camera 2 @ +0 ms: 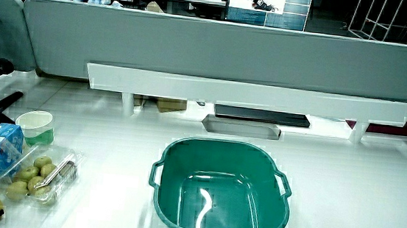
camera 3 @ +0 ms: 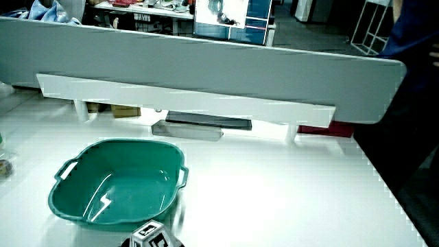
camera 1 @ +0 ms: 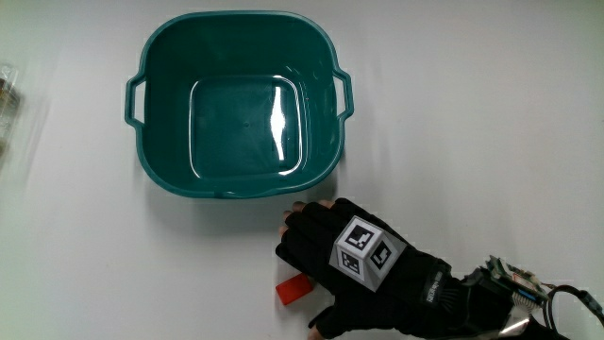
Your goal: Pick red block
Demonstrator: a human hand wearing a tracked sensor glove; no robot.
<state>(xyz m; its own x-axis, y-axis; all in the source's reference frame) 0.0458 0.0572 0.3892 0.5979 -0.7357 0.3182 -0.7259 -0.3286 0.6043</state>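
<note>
Hovering low over the table, the hand, fingers and thumb loosely spread, holding nothing. Lying just under the fingertips, in the gap between them and the thumb, partly covered by the palm: the red block. Probably settling for a pinch, hence the open bracket around it. Sitting empty, farther from the person than the fingertips: the teal basin. Showing only the cube in a side view.
</note>
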